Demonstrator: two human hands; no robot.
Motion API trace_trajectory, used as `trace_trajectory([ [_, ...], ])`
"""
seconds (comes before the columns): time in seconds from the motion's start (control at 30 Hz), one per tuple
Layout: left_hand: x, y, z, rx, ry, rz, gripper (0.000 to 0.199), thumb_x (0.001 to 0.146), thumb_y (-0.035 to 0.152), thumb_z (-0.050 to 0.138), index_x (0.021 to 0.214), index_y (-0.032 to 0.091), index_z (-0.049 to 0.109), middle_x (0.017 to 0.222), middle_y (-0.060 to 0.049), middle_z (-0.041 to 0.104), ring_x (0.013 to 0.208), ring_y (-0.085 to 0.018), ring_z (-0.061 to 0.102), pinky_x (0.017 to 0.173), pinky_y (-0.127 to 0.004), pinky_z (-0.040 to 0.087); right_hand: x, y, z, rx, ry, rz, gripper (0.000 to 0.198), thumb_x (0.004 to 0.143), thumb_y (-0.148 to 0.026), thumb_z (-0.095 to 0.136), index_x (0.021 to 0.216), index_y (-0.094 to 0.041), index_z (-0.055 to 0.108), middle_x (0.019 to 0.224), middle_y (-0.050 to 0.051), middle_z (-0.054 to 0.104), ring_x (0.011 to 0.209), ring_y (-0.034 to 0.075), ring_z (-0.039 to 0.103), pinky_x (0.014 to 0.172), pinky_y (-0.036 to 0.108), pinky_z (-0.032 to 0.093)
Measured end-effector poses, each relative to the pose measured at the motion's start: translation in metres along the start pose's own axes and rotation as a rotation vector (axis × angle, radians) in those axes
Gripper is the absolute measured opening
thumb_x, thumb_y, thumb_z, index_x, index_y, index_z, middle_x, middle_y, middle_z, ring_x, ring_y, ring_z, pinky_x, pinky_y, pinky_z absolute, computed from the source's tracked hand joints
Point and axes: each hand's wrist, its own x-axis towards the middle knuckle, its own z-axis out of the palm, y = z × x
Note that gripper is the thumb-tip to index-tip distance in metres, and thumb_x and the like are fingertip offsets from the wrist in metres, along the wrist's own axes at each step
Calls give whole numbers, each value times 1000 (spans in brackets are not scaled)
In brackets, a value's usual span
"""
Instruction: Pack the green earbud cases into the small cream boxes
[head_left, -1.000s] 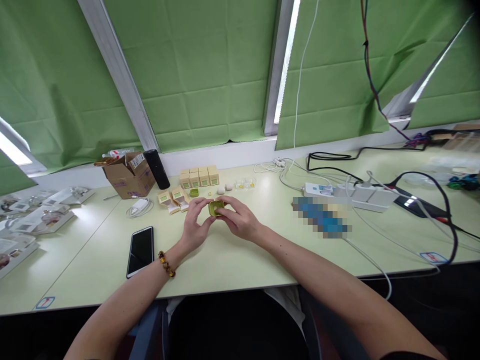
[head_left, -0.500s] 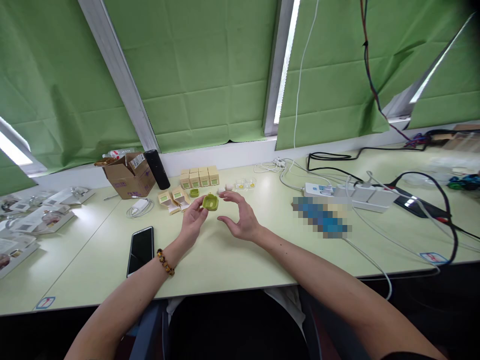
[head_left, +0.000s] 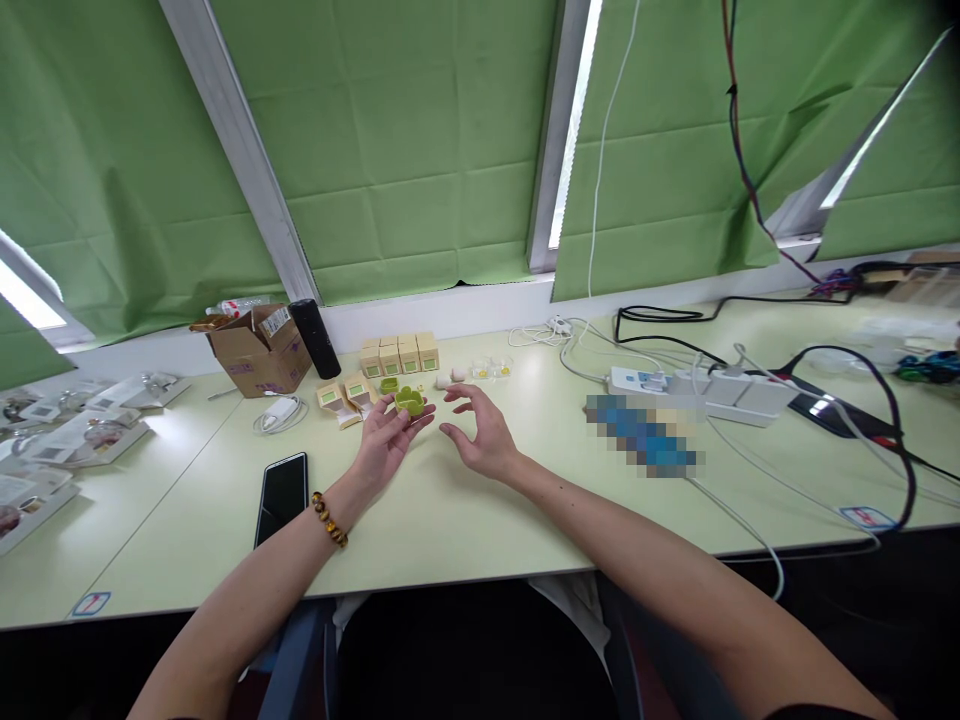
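Observation:
A small green plastic cup-like piece [head_left: 409, 400] rests on the fingers of my left hand [head_left: 385, 440], with the thumb over its near edge. My right hand [head_left: 484, 432] is raised just to the right, fingers curved and apart, nothing in it. Behind my left hand lies another small green piece [head_left: 388, 384]. Beyond the gap between my hands are small pale pink-white pieces [head_left: 450, 379], and clear little containers with yellow inside [head_left: 491, 369] sit to their right. Opened small cardboard boxes [head_left: 347, 398] lie just left of the green pieces.
Several closed small boxes [head_left: 397, 355] stand in a row at the back. A phone [head_left: 282, 496] and a white charger [head_left: 280, 411] lie to the left, near a cardboard carton [head_left: 259, 350] and a black cylinder [head_left: 315, 338]. Power strips [head_left: 697, 392] and cables occupy the right.
My left hand has turned palm-up, tilting the green piece and shifting it slightly left. My right hand remains apart from it, with only a small movement.

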Motion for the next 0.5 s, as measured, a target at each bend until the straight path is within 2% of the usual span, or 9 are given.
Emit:
trace_trajectory([
  [0.1,1,-3,-2,89,81,47,47,83,31,83,120,26,55,107,-3,69,94,-17,70,93,-40,56,1,4,0,-5,16,61,46,91,-23,65,134,-28,50,119,9,66,109,26,66,86,45,61],
  [0.17,3,-5,-4,194,143,96,49,82,34,84,122,27,56,102,-1,66,85,-13,65,82,-31,56,4,10,-3,-30,44,110,40,91,-23,64,130,-27,53,117,8,67,107,26,66,86,44,59],
  [0.23,6,-7,-7,334,178,142,51,80,35,85,123,26,59,102,-2,63,84,-12,61,78,-28,55,8,19,-7,-97,71,176,37,91,-23,63,126,-26,56,115,8,68,107,26,65,86,45,58],
  [0.3,8,-8,-9,471,192,181,51,77,34,86,121,23,63,105,-3,61,88,-13,61,81,-28,55,12,31,-12,-208,65,269,33,89,-22,63,122,-25,59,114,8,69,109,28,63,87,46,55],
  [0.4,9,-11,-10,625,209,236,48,73,31,87,116,22,68,116,-7,57,95,-16,61,85,-32,55,19,49,-14,-402,-55,380,31,89,-19,64,119,-24,63,115,8,71,112,31,58,89,47,51],
  [0.5,9,-12,-9,745,211,264,44,72,25,85,114,24,71,123,-8,54,97,-17,60,80,-31,53,28,64,-9,-579,-200,375,34,88,-15,66,121,-21,66,119,10,72,114,32,55,97,48,46],
])
